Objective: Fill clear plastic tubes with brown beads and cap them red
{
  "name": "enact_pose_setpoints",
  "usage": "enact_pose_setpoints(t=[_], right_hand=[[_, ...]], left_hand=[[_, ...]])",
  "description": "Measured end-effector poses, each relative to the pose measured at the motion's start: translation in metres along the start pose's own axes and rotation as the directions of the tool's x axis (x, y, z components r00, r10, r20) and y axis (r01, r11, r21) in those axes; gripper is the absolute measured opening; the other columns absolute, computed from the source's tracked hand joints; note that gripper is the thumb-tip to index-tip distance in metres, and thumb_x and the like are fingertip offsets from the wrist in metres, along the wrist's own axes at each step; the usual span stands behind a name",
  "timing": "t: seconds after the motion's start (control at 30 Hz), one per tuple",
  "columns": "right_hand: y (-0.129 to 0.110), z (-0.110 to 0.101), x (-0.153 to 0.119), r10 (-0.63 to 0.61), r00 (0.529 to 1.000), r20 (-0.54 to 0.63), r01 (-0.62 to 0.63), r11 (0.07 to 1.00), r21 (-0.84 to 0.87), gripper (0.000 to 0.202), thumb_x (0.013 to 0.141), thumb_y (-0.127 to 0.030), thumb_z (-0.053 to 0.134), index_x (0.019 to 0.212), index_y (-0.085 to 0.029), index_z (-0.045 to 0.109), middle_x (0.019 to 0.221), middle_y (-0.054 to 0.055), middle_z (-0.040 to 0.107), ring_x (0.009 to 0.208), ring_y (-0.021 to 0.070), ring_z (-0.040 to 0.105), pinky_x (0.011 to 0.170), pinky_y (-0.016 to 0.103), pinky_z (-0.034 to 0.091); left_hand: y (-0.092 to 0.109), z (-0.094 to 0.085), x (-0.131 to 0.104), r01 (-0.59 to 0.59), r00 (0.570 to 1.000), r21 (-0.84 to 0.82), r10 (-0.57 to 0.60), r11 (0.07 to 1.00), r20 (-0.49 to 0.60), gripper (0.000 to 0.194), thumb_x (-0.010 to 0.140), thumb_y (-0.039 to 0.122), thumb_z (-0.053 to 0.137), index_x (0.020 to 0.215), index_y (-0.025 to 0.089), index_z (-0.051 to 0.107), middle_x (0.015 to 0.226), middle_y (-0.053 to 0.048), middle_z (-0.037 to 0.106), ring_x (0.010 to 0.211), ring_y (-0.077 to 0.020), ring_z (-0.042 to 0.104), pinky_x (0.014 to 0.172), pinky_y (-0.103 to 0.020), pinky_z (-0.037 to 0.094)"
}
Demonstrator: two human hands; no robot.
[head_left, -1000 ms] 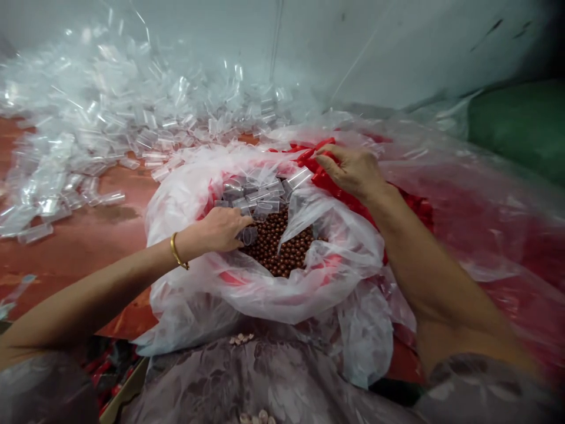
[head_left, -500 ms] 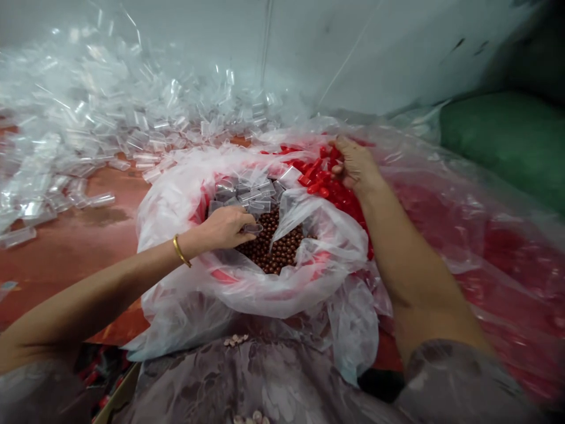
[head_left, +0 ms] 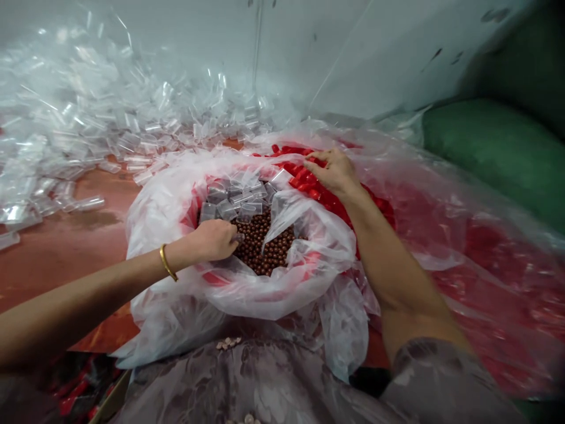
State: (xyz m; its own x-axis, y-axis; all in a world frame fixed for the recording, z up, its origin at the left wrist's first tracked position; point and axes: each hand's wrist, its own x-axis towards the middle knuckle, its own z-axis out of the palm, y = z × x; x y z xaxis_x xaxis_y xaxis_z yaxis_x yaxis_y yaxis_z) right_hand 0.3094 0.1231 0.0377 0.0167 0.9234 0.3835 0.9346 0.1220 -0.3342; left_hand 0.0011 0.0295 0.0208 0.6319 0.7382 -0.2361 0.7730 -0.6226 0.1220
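left hand (head_left: pixel 216 240): knuckles block the fingertips, so the clear tube (head_left: pixel 239 237) there is mostly hidden, just a sliver showing
right hand (head_left: pixel 332 171): tips sit over the red pieces (head_left: pixel 309 191), can't tell if one's pinched
brown beads (head_left: pixel 265 253): way too small to count, partly behind a bag flap (head_left: pixel 282 217)
tube pile (head_left: pixel 88 112): blurry mush up top, chopped off at the left edge
green sack (head_left: pixel 489 144): runs out of frame on the right
box (head_left: pixel 111 401): cut by the bottom edge, contents too dark to make out
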Motion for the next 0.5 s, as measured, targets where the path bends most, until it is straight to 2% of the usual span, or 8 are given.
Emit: enact_pose_setpoints(t=[0.1,0.2,0.3,0.4,0.47,0.5], right_hand=[[-0.003,0.000,-0.001,0.091,0.993,-0.077,-0.094,0.995,-0.028,0.039,0.087,-0.050,0.052,0.104,-0.020,0.071,0.098,0.011,0.067,0.092,0.0265,0.061,0.083,0.041,0.047],[-0.004,0.001,-0.003,0.156,0.979,-0.129,-0.155,0.988,0.016,0.040,0.089,-0.052,0.048,0.100,-0.020,0.070,0.099,0.014,0.068,0.096,0.0288,0.060,0.085,0.043,0.046],[-0.005,0.003,-0.005,0.162,0.971,-0.178,-0.140,0.982,0.128,0.042,0.091,-0.056,0.044,0.097,-0.021,0.066,0.099,0.014,0.067,0.101,0.0290,0.059,0.086,0.044,0.046],[-0.007,0.003,-0.008,0.212,0.965,-0.153,-0.138,0.910,0.392,0.050,0.090,-0.064,0.036,0.103,-0.022,0.061,0.084,0.008,0.065,0.082,0.0240,0.063,0.069,0.038,0.050],[-0.009,-0.001,-0.013,0.264,0.961,-0.082,-0.179,0.820,0.544,0.056,0.088,-0.069,0.031,0.106,-0.023,0.058,0.073,0.005,0.060,0.064,0.0197,0.060,0.054,0.033,0.046],[-0.011,-0.004,-0.015,0.286,0.957,-0.046,-0.205,0.781,0.590,0.058,0.088,-0.070,0.028,0.105,-0.024,0.058,0.069,0.004,0.057,0.056,0.0177,0.056,0.049,0.031,0.042]], left_hand=[[0.006,-0.001,0.005,-0.055,0.997,0.044,0.052,0.998,0.053,0.024,0.086,0.020,0.046,0.090,0.013,0.069,0.089,-0.012,0.073,0.084,-0.0218,0.068,0.069,-0.028,0.050],[0.013,0.007,0.020,-0.020,0.999,-0.143,0.027,0.990,0.047,0.020,0.082,0.012,0.050,0.089,0.010,0.069,0.094,-0.015,0.072,0.090,-0.0239,0.068,0.079,-0.031,0.052],[0.020,0.019,0.043,0.046,0.999,-0.321,-0.043,0.946,0.014,0.021,0.079,0.008,0.052,0.092,0.006,0.068,0.096,-0.018,0.071,0.094,-0.0277,0.067,0.086,-0.037,0.051],[0.025,0.028,0.063,0.085,0.995,-0.431,-0.101,0.898,-0.015,0.023,0.084,0.016,0.052,0.098,0.005,0.067,0.103,-0.019,0.070,0.095,-0.0270,0.066,0.087,-0.038,0.050],[0.024,0.032,0.072,0.090,0.991,-0.515,-0.126,0.852,-0.034,0.025,0.087,0.022,0.051,0.101,0.007,0.065,0.103,-0.016,0.071,0.089,-0.0223,0.066,0.082,-0.034,0.052],[0.023,0.035,0.074,0.076,0.992,-0.599,-0.120,0.797,-0.033,0.025,0.087,0.023,0.052,0.103,0.009,0.064,0.101,-0.013,0.071,0.085,-0.0194,0.066,0.079,-0.032,0.052]])
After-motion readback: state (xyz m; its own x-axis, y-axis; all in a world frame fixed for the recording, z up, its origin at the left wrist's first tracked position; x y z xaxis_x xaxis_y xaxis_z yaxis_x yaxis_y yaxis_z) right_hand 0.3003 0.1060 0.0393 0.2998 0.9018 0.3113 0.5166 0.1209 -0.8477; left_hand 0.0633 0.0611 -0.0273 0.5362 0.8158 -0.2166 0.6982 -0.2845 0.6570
